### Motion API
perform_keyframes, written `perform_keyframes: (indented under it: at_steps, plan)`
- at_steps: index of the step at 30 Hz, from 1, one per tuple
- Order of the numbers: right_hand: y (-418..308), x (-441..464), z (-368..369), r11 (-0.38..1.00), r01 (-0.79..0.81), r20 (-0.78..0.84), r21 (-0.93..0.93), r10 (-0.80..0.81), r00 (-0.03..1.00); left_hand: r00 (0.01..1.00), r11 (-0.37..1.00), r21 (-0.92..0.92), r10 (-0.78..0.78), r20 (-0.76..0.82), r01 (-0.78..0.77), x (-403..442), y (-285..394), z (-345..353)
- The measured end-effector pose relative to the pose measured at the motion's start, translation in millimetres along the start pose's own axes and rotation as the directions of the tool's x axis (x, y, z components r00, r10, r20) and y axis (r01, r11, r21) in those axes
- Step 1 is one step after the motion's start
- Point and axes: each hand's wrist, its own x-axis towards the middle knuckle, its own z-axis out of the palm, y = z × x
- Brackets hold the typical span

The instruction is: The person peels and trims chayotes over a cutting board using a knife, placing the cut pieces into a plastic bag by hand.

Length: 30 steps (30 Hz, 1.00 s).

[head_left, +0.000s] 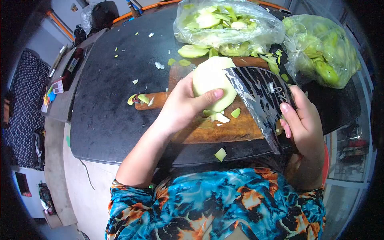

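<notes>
Cutting board [228, 134] lies on dark desk [108, 108], its handle pointing left, green scraps [143, 100] around the handle's end. Pale peeled fruit [212, 80] is held above the board; left hand [188, 100] grips it from the left, thumb across its near face, other fingers mostly hidden. Right hand [302, 116], over the board's right end, is closed on large dark cleaver [260, 96], thumb pressed to the blade's face. Blade slants, its upper left corner overlapping the fruit in view; can't tell if it touches. Small pale and green peelings [236, 113] lie on the board below the fruit. One loose chip [220, 155] sits on the desk, near side of the board. Beyond the board: clear bag [272, 30] of peels and cut pieces. Second clear bag [346, 44], full of green produce, stands past the board's far right corner.
</notes>
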Motion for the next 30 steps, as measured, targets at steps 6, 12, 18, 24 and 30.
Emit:
perform_keyframes:
  at_steps: [6, 12, 18, 24, 30]
  plan:
    - [3, 2, 0, 0.999, 0.014, 0.018, -0.035, -0.014, 1.000, 1.000, 0.999, -0.037, 0.021, 0.018, -0.020, 0, -4, -1]
    - [-9, 25, -15, 0.997, -0.080, 0.217, 0.023, 0.073, 0.974, 0.997, 0.997, 0.038, 0.064, 0.034, -0.066, 13, 0, -4]
    - [-26, 55, -33, 0.995, -0.088, 0.174, 0.051, 0.078, 0.982, 0.996, 0.994, -0.070, 0.079, -0.031, -0.081, 59, 4, -10]
    - [-31, 97, -34, 0.995, 0.091, 0.171, -0.042, -0.082, 0.982, 0.955, 0.974, -0.146, 0.131, -0.266, -0.175, 97, 24, -5]
    - [0, 97, 7, 0.964, -0.029, 0.207, 0.263, -0.027, 0.978, 0.933, 0.938, -0.206, 0.211, -0.293, -0.277, 110, 1, -14]
